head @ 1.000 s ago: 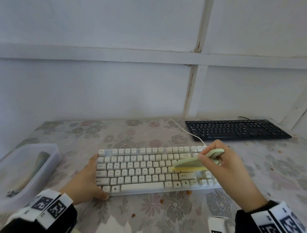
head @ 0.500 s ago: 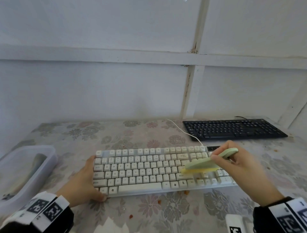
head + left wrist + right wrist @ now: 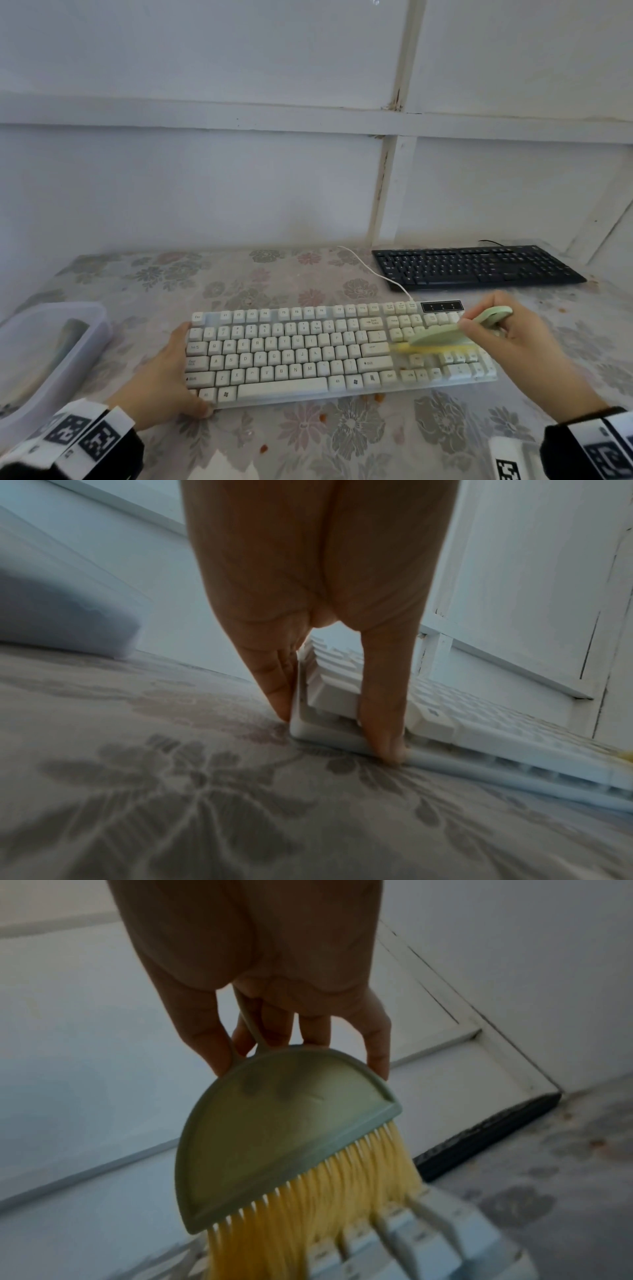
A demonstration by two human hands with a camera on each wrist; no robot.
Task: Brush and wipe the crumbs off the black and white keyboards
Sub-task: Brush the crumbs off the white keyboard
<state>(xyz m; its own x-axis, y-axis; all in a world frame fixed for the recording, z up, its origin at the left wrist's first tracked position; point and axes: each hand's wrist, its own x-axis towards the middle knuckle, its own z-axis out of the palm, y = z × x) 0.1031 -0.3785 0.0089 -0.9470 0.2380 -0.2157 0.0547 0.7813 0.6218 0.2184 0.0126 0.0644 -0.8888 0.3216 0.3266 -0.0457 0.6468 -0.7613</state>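
The white keyboard [image 3: 291,349] lies across the middle of the flowered table. My left hand [image 3: 178,373] braces its left front corner: straight fingers [image 3: 281,696] press the left side and the thumb lies on the front rim. My right hand [image 3: 479,325] grips the looped handle of a pale green brush [image 3: 442,334]. Its yellow bristles [image 3: 308,1218] rest on the keys at the keyboard's right end, near the number pad. The black keyboard [image 3: 472,265] lies at the back right by the wall, away from both hands.
Orange crumbs [image 3: 378,397] dot the tablecloth just in front of the white keyboard. A translucent plastic bin [image 3: 85,342] stands at the left edge. The white cable [image 3: 370,270] runs back toward the wall. A white tagged object [image 3: 507,459] sits at the near right.
My right hand has swept the brush rightward along the white keyboard, from near its middle to the number pad end. My left hand has stayed on the left corner.
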